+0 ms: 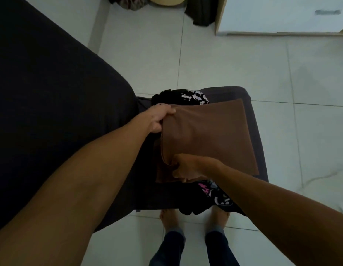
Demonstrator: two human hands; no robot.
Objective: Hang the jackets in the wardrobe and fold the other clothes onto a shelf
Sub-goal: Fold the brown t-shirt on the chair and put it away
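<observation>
both hands gripping folded brown garment (207, 135) (left edge), long axis running away from viewer

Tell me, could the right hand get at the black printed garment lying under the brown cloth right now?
Probably not straight away. The right hand is gripping the brown cloth's near edge, as the left hand grips its far corner, and that cloth covers most of the printed garment. Only the garment's ends show free.

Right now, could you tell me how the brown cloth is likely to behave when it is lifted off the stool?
The brown cloth will probably flop: it is thin, folded fabric, sagging where the left hand and right hand grip it. It looks light. Its folds may slip open unless both edges are supported.
</observation>
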